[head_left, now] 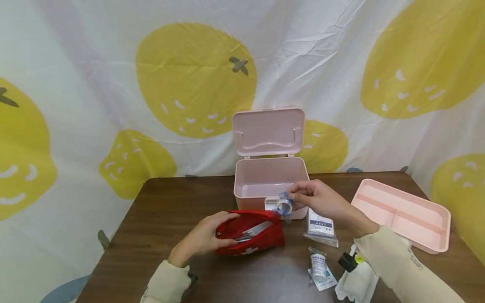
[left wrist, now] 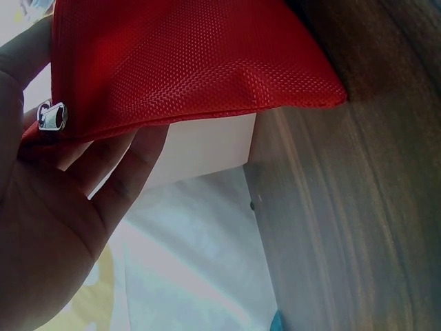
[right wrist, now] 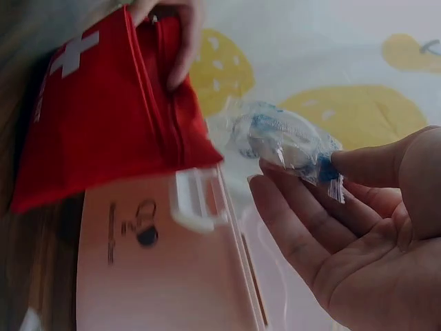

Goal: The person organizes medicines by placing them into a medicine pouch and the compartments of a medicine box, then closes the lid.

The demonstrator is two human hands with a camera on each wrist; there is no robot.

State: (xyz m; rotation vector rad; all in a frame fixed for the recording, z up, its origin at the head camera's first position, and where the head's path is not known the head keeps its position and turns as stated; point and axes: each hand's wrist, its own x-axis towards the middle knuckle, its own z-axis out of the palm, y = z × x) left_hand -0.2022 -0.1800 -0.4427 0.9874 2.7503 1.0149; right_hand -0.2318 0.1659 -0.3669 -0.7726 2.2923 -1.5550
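Note:
My left hand (head_left: 202,235) grips the left end of a red zip pouch (head_left: 274,237) with a white cross on its front. The pouch's mouth gapes upward and some pale flat items (head_left: 257,229) show inside. Between thumb and fingertips my right hand (head_left: 322,202) pinches a roll of tape (right wrist: 289,145) in a clear and blue wrapper. The roll is in the air just past the pouch's right end, in front of the pink box (head_left: 242,203). In the left wrist view, a metal zipper pull (left wrist: 52,116) hangs beside the left palm.
The box's lid (head_left: 268,132) stands raised near the curtain. A pink divided tray (head_left: 401,210) lies at the right. Nearer lie a bagged white pack (head_left: 320,225), a wrapped white roll (head_left: 318,266) on a small packet, and a white bundle (head_left: 358,283) with a black-capped item (head_left: 347,261).

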